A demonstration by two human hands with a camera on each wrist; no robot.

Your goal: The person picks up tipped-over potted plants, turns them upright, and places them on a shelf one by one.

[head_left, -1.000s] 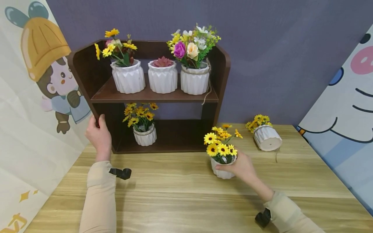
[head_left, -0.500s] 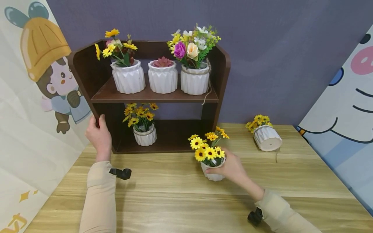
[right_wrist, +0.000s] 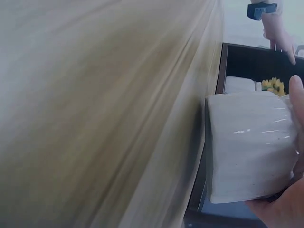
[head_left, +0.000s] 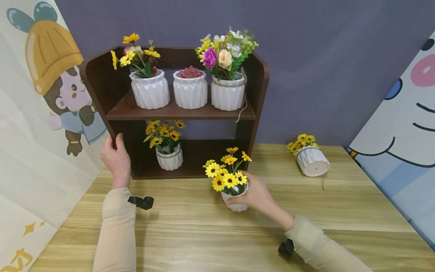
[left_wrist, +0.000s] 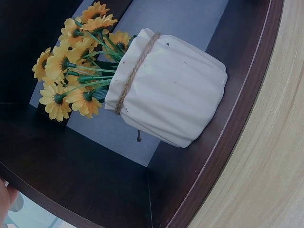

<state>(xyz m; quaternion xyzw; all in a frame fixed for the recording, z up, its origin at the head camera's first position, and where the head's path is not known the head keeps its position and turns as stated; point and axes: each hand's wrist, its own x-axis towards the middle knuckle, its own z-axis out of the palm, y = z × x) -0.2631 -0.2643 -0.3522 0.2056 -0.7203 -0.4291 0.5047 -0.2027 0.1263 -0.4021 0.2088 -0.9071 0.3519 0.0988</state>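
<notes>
My right hand [head_left: 256, 192] grips a white ribbed flower pot [head_left: 236, 204] of yellow artificial sunflowers [head_left: 225, 177], fingers round its right side and thumb across the front. It is in front of the lower right of a dark brown two-tier shelf [head_left: 180, 113]; the right wrist view shows the pot's white side [right_wrist: 251, 142] close up. My left hand [head_left: 116, 158] holds the front edge of the shelf's left side panel, with some fingers hidden behind it. Just inside, on the lower tier, stands another sunflower pot [left_wrist: 171, 90], tied with twine.
The upper tier holds three white pots: yellow flowers [head_left: 150, 90], a red succulent [head_left: 190, 90] and a mixed bouquet [head_left: 227, 92]. Another sunflower pot [head_left: 312, 161] lies tipped over on the wooden table [head_left: 190, 241] at right. A grey-purple backdrop [head_left: 323, 68] stands behind.
My right hand has carried the sunflower pot leftward, from right of the shelf to in front of its lower opening. My left hand has stayed on the side panel.
</notes>
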